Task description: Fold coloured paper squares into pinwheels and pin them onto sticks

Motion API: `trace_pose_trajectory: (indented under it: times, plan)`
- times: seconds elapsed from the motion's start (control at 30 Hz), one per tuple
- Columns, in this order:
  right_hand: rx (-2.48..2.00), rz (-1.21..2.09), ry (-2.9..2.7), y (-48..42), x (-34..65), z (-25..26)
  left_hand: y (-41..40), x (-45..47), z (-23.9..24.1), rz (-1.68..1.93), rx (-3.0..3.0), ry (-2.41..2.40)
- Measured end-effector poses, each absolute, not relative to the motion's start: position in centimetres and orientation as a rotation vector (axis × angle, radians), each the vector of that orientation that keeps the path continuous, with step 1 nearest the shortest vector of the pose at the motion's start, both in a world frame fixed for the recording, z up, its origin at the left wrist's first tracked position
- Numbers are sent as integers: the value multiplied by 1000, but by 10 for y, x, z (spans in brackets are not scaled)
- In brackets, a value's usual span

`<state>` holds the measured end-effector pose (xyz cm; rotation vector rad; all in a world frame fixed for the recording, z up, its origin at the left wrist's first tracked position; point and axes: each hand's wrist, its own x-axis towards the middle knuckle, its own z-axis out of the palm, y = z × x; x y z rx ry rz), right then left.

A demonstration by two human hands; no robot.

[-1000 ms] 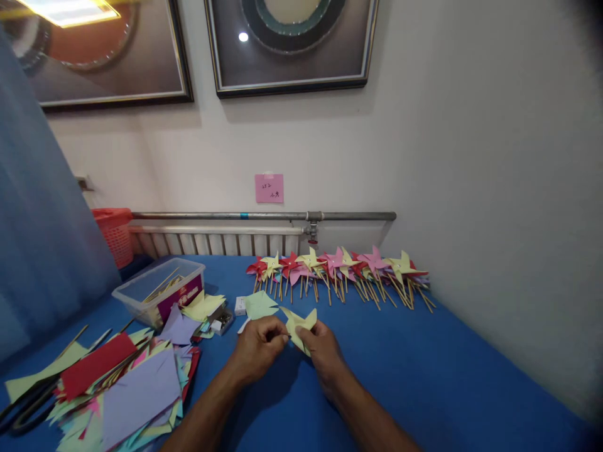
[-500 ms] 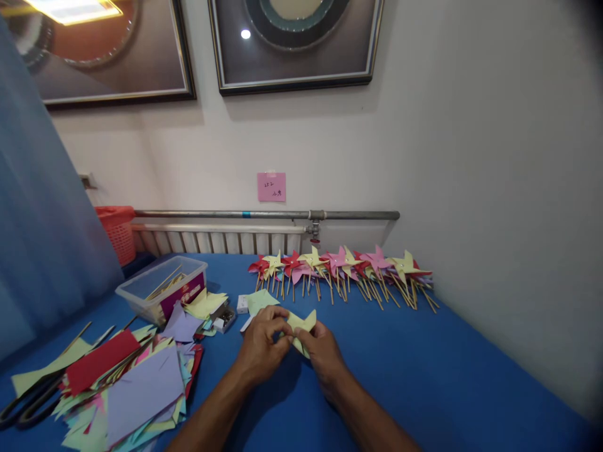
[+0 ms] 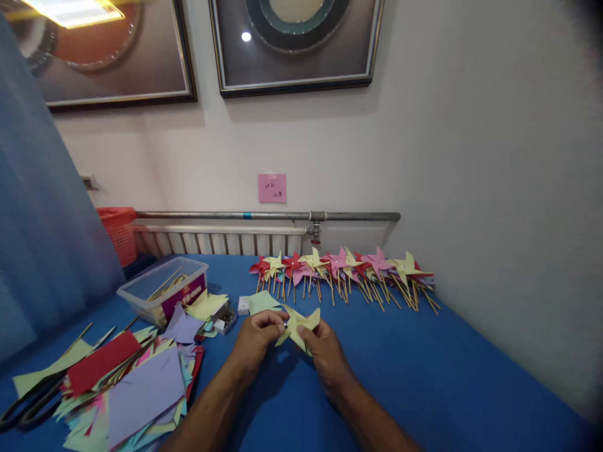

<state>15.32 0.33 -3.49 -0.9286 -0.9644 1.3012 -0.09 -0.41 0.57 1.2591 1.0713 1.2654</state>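
Paper pinwheel point(image 3: 295, 324): was pale yellow, blades folded, tips pointed | right hand point(image 3: 326, 351): pinched it | left hand point(image 3: 255, 339): pinched small shiny piece point(image 3: 285, 324)

Here come both bare forearms, left point(image 3: 210, 398) and right point(image 3: 370, 411), angling inward over the tabletop point(image 3: 438, 376) and pointing towards its far edge! The left hand point(image 3: 258, 339) sits with its back half up, fingers curled, thumb and forefinger drawn into a tight pinch. Just beside it, the right hand point(image 3: 326, 348) leans leftward, thumb stretched flat on top, fingers bent beneath and partly hidden. Both wrists nearly straight, fingertips near but apart!
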Motion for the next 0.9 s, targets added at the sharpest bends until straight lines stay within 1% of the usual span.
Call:
trace_pose_trajectory:
  times: [0.23,0.53,0.9]
  plan:
    - [-932,1286,-1037,3,152,-33,-5,5,2,1226,1392,926]
    - [-949,1234,-1128,0,150,-31,0,5,-9,1219,1536,924]
    - [-947,1284,-1114,2,151,-36,4,1,-13,1191,1638,1076]
